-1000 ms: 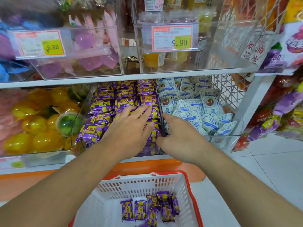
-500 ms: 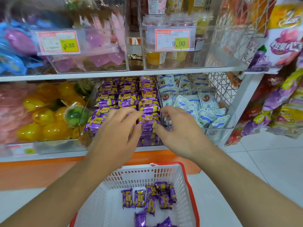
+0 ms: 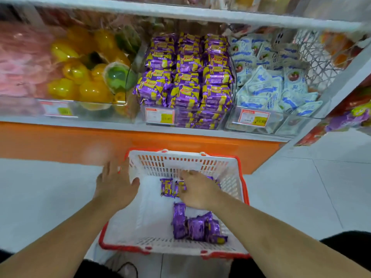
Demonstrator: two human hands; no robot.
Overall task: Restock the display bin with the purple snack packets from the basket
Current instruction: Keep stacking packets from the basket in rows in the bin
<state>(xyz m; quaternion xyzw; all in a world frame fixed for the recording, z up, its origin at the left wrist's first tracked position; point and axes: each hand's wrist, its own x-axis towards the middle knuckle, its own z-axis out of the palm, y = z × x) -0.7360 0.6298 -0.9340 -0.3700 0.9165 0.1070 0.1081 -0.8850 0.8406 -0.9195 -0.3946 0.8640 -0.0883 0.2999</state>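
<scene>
A white shelf [image 3: 112, 123] above an orange base carries three clear bins side by side: yellow sweets [image 3: 80, 77], purple packets [image 3: 186, 77] and pale blue sachets [image 3: 271, 85]. On the tiled floor [image 3: 301, 187] below sits a red-rimmed basket [image 3: 244, 189].

The basket [image 3: 233, 173] is white with a red rim. The packets [image 3: 192, 225] in it are purple with yellow. The shelf front [image 3: 80, 141] is orange.

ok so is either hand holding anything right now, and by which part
The left hand holds nothing, fingers spread at the basket rim. The right hand lies over the packets; its fingertips are hidden, so no grip can be told.
</scene>
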